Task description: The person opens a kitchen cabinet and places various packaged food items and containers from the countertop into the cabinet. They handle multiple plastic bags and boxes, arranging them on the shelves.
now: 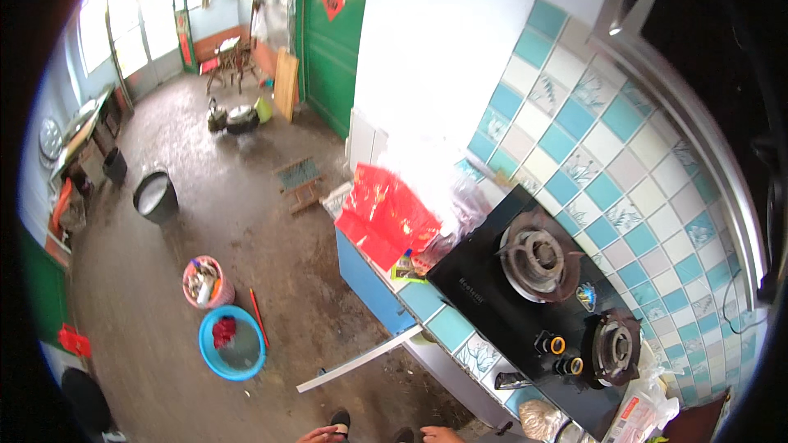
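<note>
At the lower edge my left hand (322, 435) shows only in part, its fingers loosely stretched and holding nothing I can see. My right hand (442, 435) is cut off by the same edge, with fingers loosely out and no thing visible in them. Between the hands, the tips of my dark shoes show on the floor. Just ahead, a long white strip (357, 358) juts out from the counter, looking like the top edge of an open cabinet door. To the right stands the tiled counter (450, 328) with a black two-burner gas stove (484, 287).
A red plastic bag (382, 217) lies on the counter's far end. On the floor at left stand a blue basin (204, 354) with water and red cloth, a pink basket (227, 294), a red stick (259, 317) and a black bucket (167, 211). A green door (332, 57) is beyond.
</note>
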The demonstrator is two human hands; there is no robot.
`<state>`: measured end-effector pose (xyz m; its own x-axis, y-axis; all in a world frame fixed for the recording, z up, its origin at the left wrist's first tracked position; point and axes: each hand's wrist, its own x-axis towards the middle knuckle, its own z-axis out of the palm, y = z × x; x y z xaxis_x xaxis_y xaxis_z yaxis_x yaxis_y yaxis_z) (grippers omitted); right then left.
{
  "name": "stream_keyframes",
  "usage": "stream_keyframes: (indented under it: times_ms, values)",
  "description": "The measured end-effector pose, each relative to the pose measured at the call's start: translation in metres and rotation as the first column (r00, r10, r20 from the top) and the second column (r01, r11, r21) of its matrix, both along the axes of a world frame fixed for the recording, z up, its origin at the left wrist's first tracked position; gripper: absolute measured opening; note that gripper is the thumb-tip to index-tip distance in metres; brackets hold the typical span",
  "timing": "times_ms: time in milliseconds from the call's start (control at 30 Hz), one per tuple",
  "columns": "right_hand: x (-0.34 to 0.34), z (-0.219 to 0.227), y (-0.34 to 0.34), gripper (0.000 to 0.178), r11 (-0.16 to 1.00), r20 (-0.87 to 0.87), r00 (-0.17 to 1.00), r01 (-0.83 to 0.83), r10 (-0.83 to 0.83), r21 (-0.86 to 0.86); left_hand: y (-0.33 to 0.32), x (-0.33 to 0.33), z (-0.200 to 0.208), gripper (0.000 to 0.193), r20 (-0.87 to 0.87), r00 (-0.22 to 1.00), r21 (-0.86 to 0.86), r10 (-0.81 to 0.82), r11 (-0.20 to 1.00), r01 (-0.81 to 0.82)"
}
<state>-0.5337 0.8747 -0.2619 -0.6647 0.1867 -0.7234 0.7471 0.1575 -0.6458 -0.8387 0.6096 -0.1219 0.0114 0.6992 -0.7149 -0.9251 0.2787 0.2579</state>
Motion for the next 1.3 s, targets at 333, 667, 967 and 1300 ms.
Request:
stream_keyframes:
  times_ms: [333, 667, 967, 1300]
  values:
    - [-0.123, 0.285, 0.058, 0.042, 0.930, -0.372, 0.884, 0.349, -0.284, 0.118, 0.089, -0.099, 0.093, 0.046, -0.510, 0.858, -0.007, -0.063, 0.998, 0.069]
    - [-0.291, 0.356, 0.200, 0.045, 0.608, -0.771, 0.636, 0.598, 0.037, 0.522, 0.249, -0.144, 0.153, 0.059, -0.566, 0.820, 0.255, 0.090, 0.964, 0.070]
    - [-0.388, 0.317, 0.244, 0.048, 0.560, -0.486, 0.863, 0.472, -0.137, 0.681, 0.344, -0.193, 0.155, 0.073, -0.438, 0.880, 0.324, 0.182, 0.945, -0.034]
    - [-0.406, 0.285, 0.205, 0.027, 0.582, -0.463, 0.862, 0.272, 0.205, 0.766, 0.412, -0.226, 0.120, 0.040, -0.467, 0.883, 0.091, 0.047, 0.996, -0.005]
